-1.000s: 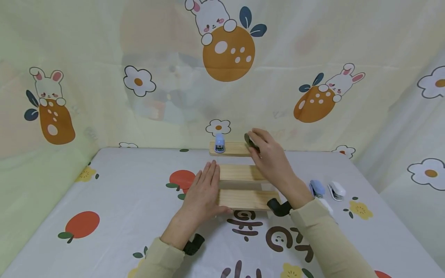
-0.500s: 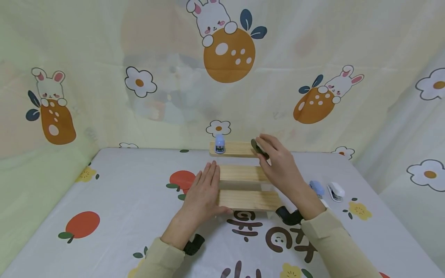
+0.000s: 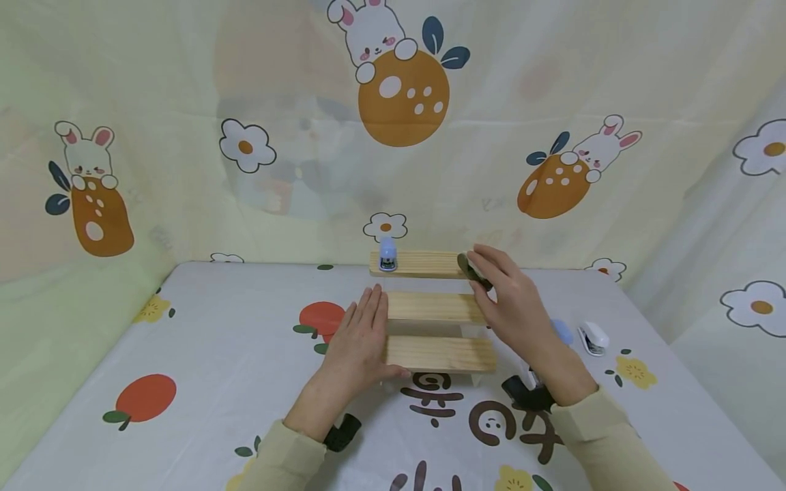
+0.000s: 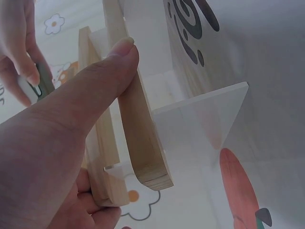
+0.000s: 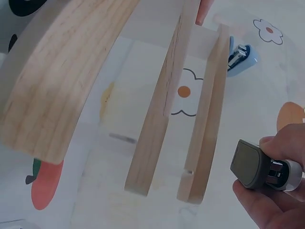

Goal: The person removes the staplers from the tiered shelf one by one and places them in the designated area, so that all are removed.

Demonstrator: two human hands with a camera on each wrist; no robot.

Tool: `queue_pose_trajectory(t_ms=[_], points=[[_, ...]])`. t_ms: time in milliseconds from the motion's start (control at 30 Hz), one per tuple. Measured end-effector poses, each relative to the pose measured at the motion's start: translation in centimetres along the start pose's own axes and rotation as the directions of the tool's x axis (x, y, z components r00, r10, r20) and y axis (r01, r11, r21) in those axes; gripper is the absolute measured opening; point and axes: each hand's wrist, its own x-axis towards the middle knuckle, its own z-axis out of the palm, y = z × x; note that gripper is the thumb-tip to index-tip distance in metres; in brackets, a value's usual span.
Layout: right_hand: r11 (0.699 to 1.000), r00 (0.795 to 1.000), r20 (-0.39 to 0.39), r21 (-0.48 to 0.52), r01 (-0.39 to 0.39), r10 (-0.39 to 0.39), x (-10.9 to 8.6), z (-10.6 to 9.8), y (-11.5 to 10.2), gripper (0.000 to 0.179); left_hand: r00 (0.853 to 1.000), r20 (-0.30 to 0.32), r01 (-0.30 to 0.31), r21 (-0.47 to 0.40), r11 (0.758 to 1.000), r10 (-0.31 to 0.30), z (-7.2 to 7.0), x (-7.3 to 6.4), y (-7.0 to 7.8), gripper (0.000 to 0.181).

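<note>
A three-tier wooden shelf with translucent side panels stands mid-table. My left hand holds its left side, the thumb on the front plank's edge and the fingers along the ends of the lower planks. With thumb and fingers, my right hand pinches a dark green mini stapler at the right end of the top plank. From the right wrist view, the stapler looks apart from the planks. A light blue mini stapler stands at the top plank's left end.
Right of the shelf, a white mini stapler lies on the patterned tablecloth. Another blue stapler is partly hidden behind my right forearm. A printed curtain hangs behind the table and along its sides.
My right hand has moved right and slightly toward me, carrying the green stapler along the top plank to its right end. The left hand has stayed in place.
</note>
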Motion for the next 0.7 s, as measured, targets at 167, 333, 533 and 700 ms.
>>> queue_pose_trajectory(t_ms=[167, 333, 533, 700], points=[[1.000, 1.000, -0.002, -0.004, -0.014, 0.014, -0.6, -0.7, 0.1, 0.045, 1.000, -0.001, 0.000, -0.001, 1.000, 0.000, 0.0, 0.0, -0.1, 0.132], [0.999, 0.999, -0.002, -0.022, -0.032, 0.032, -1.4, -1.4, 0.1, 0.046, 1.000, 0.001, 0.000, -0.009, 1.000, 0.000, -0.1, 0.0, 0.0, 0.132], [0.996, 0.997, 0.019, -0.048, -0.078, 0.079, -2.4, -2.2, 0.1, 0.049, 1.000, -0.008, -0.005, -0.004, 1.000, 0.005, -0.1, -0.1, 0.0, 0.132], [0.994, 0.995, 0.024, -0.051, -0.098, 0.100, -3.1, -2.6, 0.3, 0.051, 1.000, -0.011, -0.004, -0.005, 1.000, 0.004, 0.0, -0.1, -0.1, 0.132]])
